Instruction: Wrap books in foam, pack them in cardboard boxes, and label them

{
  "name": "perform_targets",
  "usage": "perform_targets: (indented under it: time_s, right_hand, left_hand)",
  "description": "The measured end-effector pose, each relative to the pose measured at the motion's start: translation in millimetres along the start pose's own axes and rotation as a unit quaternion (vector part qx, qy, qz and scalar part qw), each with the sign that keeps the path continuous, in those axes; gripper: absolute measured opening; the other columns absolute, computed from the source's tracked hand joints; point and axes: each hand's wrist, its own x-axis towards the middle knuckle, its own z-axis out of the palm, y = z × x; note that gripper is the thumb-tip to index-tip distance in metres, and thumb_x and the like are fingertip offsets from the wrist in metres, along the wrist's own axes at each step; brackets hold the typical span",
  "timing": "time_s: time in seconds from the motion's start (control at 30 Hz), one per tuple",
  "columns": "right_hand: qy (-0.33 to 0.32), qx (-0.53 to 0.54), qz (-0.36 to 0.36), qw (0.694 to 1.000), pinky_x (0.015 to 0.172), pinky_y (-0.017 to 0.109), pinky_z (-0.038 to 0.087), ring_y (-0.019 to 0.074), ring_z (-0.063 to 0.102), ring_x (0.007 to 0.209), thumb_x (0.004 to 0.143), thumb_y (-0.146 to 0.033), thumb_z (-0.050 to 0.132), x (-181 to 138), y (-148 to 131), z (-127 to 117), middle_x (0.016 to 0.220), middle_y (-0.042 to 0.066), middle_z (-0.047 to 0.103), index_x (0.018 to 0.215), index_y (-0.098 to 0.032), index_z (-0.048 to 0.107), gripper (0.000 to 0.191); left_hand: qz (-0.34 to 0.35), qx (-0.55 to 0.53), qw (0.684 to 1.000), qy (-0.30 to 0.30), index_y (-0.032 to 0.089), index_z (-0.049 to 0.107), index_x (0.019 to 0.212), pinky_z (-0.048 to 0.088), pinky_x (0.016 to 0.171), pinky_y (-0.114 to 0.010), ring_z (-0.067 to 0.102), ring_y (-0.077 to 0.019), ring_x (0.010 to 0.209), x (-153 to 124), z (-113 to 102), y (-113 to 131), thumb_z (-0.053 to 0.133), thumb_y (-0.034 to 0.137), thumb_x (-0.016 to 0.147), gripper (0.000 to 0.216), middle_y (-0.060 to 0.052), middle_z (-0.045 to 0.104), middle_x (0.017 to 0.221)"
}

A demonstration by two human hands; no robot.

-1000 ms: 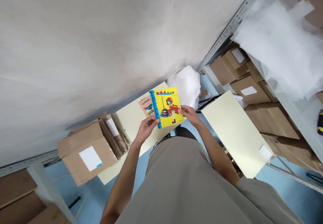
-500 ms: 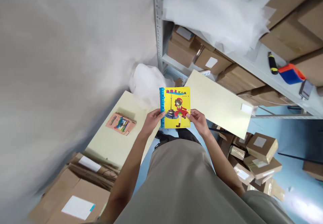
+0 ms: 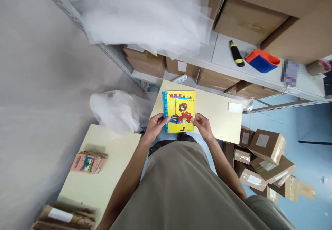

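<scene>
A yellow book (image 3: pixel 179 114) with a blue spine strip and a cartoon girl in red on its cover is held in front of my body, cover up. My left hand (image 3: pixel 156 126) grips its left edge, thumb on the cover. On the opposite edge, my right hand (image 3: pixel 203 124) pinches it the same way. Behind the book lies a pale yellow table (image 3: pixel 218 116) with a white label (image 3: pixel 235 106) on it. To the left, a small stack of pink books (image 3: pixel 88 162) rests on a second pale table (image 3: pixel 114 168).
A shelf ahead holds white plastic bags (image 3: pixel 147 19), cardboard boxes (image 3: pixel 251 22), a utility knife (image 3: pixel 236 54) and an orange and blue holder (image 3: pixel 263 60). Taped parcels (image 3: pixel 267 147) are piled on the blue floor at right. A white bag (image 3: pixel 116 109) sits by the wall.
My view has turned to the right, so the shelf and the table have swung leftward and now lie ahead. The book stays gripped in both hands.
</scene>
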Motion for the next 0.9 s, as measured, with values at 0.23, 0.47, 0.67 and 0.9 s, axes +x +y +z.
perform_targets:
  time_s: [0.23,0.47,0.67,0.9]
  right_hand:
    - [0.043,-0.029,-0.022,0.998,0.092,0.048,0.071,0.0343,0.084,0.109,0.083,-0.077,0.090,34.9,-17.6,-75.6,0.114,0.011,0.088,0.119,-0.024,0.080,0.065]
    - [0.196,-0.163,-0.105,0.961,0.117,0.056,0.064,0.0362,0.077,0.133,0.098,-0.076,0.073,45.0,-28.8,-60.7,0.151,0.014,0.077,0.135,-0.026,0.079,0.062]
    - [0.165,-0.094,-0.051,0.980,0.105,0.047,0.070,0.0313,0.082,0.119,0.087,-0.076,0.086,58.7,-25.6,-24.5,0.128,0.010,0.086,0.135,-0.028,0.073,0.068]
    - [0.164,-0.097,-0.061,0.980,0.085,0.038,0.068,0.0264,0.082,0.092,0.087,-0.079,0.080,84.9,-28.0,-57.7,0.097,0.005,0.086,0.106,-0.026,0.075,0.056]
  left_hand:
    - [0.014,0.025,0.999,-0.018,0.020,0.084,0.097,0.064,0.097,-0.043,0.079,-0.0315,0.104,46.3,77.8,14.7,0.104,0.069,0.064,0.062,-0.009,0.086,0.104]
    - [0.055,0.080,0.995,0.034,0.021,0.085,0.096,0.064,0.083,-0.038,0.076,-0.0263,0.090,77.4,130.3,14.5,0.098,0.071,0.070,0.057,-0.006,0.082,0.092]
    - [0.178,0.212,0.959,0.065,0.026,0.087,0.095,0.063,0.095,-0.038,0.076,-0.0251,0.097,72.0,166.5,-0.5,0.087,0.056,0.088,0.031,-0.007,0.076,0.099]
    - [0.224,0.235,0.946,-0.027,0.026,0.085,0.122,0.056,0.122,-0.049,0.075,-0.0325,0.129,68.0,158.2,-5.7,0.079,0.047,0.099,0.032,-0.013,0.080,0.131]
